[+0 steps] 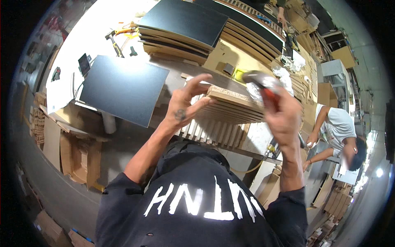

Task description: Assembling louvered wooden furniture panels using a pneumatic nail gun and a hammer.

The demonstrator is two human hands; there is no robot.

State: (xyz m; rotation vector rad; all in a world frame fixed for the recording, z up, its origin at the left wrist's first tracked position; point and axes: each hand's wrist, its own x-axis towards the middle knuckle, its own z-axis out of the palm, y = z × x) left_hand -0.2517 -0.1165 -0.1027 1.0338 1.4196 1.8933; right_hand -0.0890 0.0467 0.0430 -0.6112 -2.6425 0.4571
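My left hand (pixel 187 103) is raised with fingers spread, its fingertips at the left end of a stack of thin wooden slats (pixel 234 109) lying on the workbench (pixel 224 57). My right hand (pixel 282 115) is blurred and closed around a tool with a red handle and a grey metal head (pixel 259 80), held above the right end of the slat stack. A row of upright slat pieces (pixel 214 131) stands along the bench's near edge below the stack.
A black panel (pixel 123 88) lies left of the stack, and a pile of black-topped boards (pixel 181 29) sits behind it. A hammer (pixel 114 42) lies at the back left. Cardboard (pixel 78 152) leans below the bench. Another person in a white shirt (pixel 339 127) bends over at right.
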